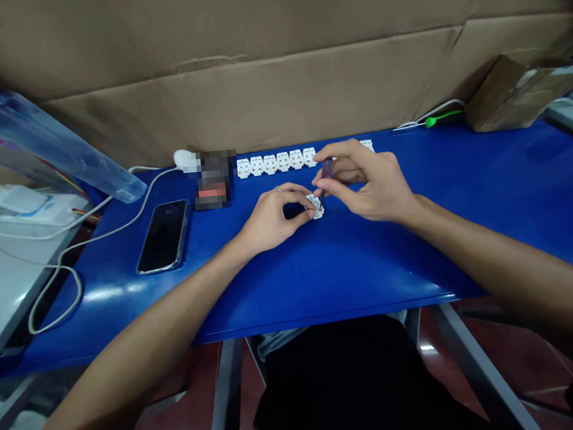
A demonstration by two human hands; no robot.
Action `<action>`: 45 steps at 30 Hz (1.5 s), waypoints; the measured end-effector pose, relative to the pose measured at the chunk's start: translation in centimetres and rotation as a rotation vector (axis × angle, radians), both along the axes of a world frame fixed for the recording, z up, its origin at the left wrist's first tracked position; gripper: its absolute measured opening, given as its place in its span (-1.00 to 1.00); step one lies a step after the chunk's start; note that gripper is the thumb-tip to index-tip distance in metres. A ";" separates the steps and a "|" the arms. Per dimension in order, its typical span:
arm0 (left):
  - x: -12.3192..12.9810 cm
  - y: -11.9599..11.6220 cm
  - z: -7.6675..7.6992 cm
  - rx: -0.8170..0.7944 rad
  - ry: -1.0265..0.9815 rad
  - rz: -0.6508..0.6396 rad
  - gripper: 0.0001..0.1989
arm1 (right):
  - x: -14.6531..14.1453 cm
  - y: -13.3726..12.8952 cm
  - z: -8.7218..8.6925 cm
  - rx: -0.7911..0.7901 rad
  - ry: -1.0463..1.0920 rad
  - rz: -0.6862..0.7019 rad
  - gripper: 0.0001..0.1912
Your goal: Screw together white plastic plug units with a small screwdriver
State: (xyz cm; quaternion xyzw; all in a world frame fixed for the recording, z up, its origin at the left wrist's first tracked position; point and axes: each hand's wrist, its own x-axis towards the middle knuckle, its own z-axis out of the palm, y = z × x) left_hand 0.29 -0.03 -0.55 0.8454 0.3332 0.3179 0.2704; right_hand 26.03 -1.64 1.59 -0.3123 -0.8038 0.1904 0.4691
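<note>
Between the thumb and fingers of my left hand is a small white socket module, held down against the blue table. My right hand grips a screwdriver with a purple, see-through handle. Its thin shaft points down at the module, and the tip seems to touch it, though the exact contact is too small to make out. Behind my hands stands a row of similar white modules; my right hand hides part of that row.
A phone lies on the blue table at left, beside a white cable. A blurred dark object sits behind it. At the back right are a green-headed item and a cardboard box. Cardboard walls the back.
</note>
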 end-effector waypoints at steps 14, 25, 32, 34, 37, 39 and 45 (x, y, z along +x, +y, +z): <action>0.0 0.2 -0.3 -0.024 -0.026 -0.002 -0.95 | 0.2 0.0 -0.2 -0.010 -0.025 0.060 -0.57; 0.1 0.1 -0.1 -0.036 -0.013 0.004 -0.93 | 0.4 0.5 -0.2 0.162 -0.061 -0.056 -0.53; 0.2 0.1 -0.2 -0.037 0.002 0.038 -0.93 | 0.8 0.7 0.0 0.023 -0.087 0.198 -0.54; 0.2 0.0 -0.1 -0.034 0.005 0.043 -0.92 | 0.8 0.8 0.0 -0.009 -0.079 0.220 -0.55; 0.4 -0.1 0.0 -0.033 0.010 0.054 -0.92 | 0.7 0.7 0.3 -0.042 -0.067 0.219 -0.57; 0.4 -0.1 0.0 -0.039 0.006 0.059 -0.92 | 0.6 0.5 0.4 -0.055 -0.063 0.200 -0.58; 0.5 -0.2 0.0 -0.049 -0.007 0.060 -0.92 | 0.5 0.3 0.3 0.075 -0.076 0.037 -0.54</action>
